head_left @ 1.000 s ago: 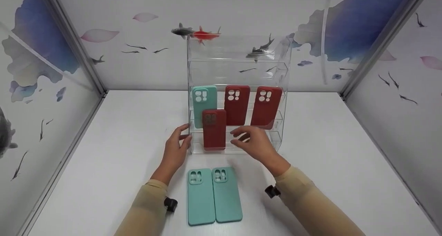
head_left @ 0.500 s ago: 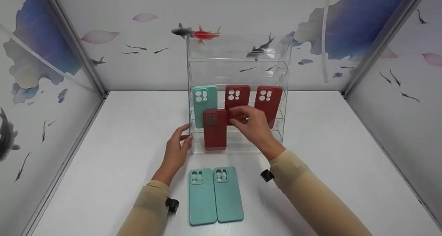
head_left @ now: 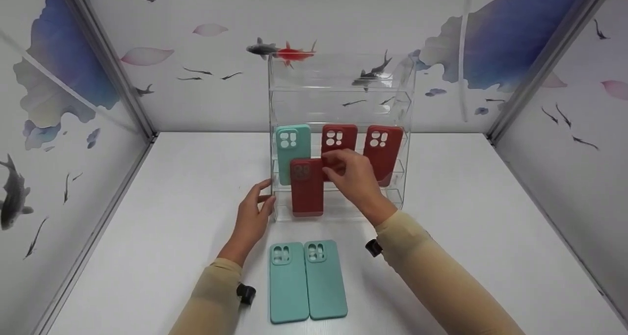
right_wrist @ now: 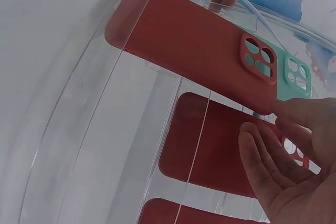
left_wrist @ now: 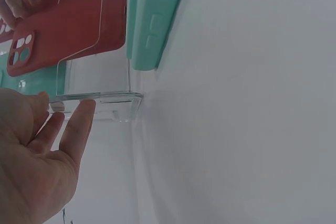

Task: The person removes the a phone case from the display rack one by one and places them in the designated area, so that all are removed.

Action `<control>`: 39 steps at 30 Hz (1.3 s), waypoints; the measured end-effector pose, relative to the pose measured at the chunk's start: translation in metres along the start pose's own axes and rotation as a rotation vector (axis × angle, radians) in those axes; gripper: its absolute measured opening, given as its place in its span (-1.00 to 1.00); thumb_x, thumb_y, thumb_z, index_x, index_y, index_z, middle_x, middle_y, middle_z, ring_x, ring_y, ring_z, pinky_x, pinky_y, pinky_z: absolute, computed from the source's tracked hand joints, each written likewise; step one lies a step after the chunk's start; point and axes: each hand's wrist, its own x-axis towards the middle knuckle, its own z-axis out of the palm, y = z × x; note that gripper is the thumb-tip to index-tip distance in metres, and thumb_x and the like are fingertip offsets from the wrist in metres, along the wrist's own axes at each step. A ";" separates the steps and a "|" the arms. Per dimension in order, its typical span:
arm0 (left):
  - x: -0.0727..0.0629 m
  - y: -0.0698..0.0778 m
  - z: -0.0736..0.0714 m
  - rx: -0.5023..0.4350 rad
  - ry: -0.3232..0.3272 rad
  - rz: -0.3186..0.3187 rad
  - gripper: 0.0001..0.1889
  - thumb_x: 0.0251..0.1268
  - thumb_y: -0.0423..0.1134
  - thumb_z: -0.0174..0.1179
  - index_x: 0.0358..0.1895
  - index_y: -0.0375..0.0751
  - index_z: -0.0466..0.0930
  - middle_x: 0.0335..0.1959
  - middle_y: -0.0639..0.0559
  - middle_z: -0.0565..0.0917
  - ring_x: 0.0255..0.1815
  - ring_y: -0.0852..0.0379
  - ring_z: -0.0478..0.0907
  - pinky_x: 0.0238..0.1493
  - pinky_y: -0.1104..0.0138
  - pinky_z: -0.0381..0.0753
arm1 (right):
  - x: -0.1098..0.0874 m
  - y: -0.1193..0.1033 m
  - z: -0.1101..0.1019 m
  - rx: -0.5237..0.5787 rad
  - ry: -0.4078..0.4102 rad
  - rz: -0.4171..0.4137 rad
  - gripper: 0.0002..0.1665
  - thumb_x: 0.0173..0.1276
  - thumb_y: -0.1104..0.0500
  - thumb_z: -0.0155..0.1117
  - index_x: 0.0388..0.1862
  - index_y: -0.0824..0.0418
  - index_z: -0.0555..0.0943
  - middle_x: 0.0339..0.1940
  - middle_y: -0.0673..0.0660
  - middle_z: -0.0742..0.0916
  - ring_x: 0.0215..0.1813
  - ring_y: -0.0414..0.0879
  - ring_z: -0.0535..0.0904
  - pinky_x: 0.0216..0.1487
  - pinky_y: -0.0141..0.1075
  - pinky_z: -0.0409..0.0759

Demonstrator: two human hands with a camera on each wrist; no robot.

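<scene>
In the head view, my left hand [head_left: 251, 217] rests its fingertips and thumb against the left side of a clear acrylic display rack [head_left: 360, 210]. The left wrist view shows them at its clear side panel. My right hand [head_left: 354, 180] is at the upper right corner of a red phone case [head_left: 307, 193] standing in the lowest tier. In the right wrist view, one fingertip appears to touch that corner, the other fingers loosely bent. One tier up stand a teal phone case [head_left: 293, 148], a red case [head_left: 338, 136] partly hidden by my right hand, and another red case [head_left: 385, 151].
Two teal phone cases [head_left: 288, 293] [head_left: 327, 288] lie side by side on the white table [head_left: 196, 178], in front of the rack. Printed panels [head_left: 196, 104] with fish and petals enclose the back and sides.
My right hand has moved up and slightly left, from beside the lower red case to its upper corner. My left hand stays at the rack's side. The cases have not visibly moved.
</scene>
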 end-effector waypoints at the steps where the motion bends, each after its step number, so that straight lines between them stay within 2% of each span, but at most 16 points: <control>1: 0.000 0.000 0.000 -0.002 -0.002 -0.004 -0.50 0.63 -0.24 0.09 0.53 0.05 0.32 0.52 0.02 0.43 0.36 0.01 0.55 0.21 0.24 0.72 | 0.000 0.001 0.001 0.002 0.000 0.003 -0.65 0.39 0.24 0.45 0.14 0.09 0.73 -0.04 0.05 0.79 -0.08 -0.11 0.74 0.09 -0.24 0.77; 6: -0.001 0.001 0.000 -0.004 -0.004 -0.014 -0.50 0.62 -0.24 0.10 0.52 0.06 0.32 0.52 0.04 0.43 0.35 0.02 0.55 0.21 0.25 0.72 | 0.002 0.002 0.008 0.013 -0.010 -0.002 -0.64 0.38 0.25 0.46 0.14 0.12 0.73 -0.05 0.06 0.79 -0.09 -0.10 0.73 0.07 -0.23 0.78; 11: 0.000 0.001 -0.001 -0.005 0.001 0.001 -0.51 0.62 -0.26 0.10 0.51 0.02 0.33 0.53 0.03 0.41 0.35 0.00 0.56 0.19 0.29 0.72 | 0.002 0.002 0.012 0.007 0.003 -0.017 -0.64 0.38 0.25 0.46 0.15 0.12 0.73 -0.02 0.07 0.79 -0.05 -0.09 0.76 0.09 -0.22 0.78; 17: 0.002 0.000 -0.001 -0.002 0.005 0.002 -0.51 0.61 -0.27 0.11 0.51 0.01 0.33 0.54 0.03 0.41 0.34 0.00 0.57 0.18 0.30 0.73 | 0.001 0.004 0.014 0.057 0.026 -0.018 -0.67 0.39 0.26 0.44 0.12 0.09 0.73 -0.03 0.04 0.80 -0.06 -0.12 0.78 0.07 -0.25 0.79; 26: 0.001 -0.002 0.000 -0.005 0.000 0.010 -0.50 0.62 -0.26 0.10 0.52 0.04 0.32 0.55 0.04 0.39 0.35 0.01 0.57 0.22 0.23 0.72 | -0.005 0.007 0.011 0.105 0.041 -0.064 -0.70 0.39 0.27 0.45 0.08 0.07 0.74 -0.07 0.01 0.81 -0.10 -0.15 0.77 0.05 -0.25 0.79; 39: 0.000 -0.001 0.000 -0.002 -0.002 0.005 -0.51 0.62 -0.24 0.10 0.52 0.04 0.32 0.55 0.04 0.39 0.35 0.01 0.57 0.22 0.24 0.72 | -0.011 0.008 0.006 0.141 0.053 -0.063 -0.73 0.38 0.26 0.46 0.03 0.04 0.76 -0.11 -0.01 0.82 -0.13 -0.17 0.76 0.03 -0.26 0.79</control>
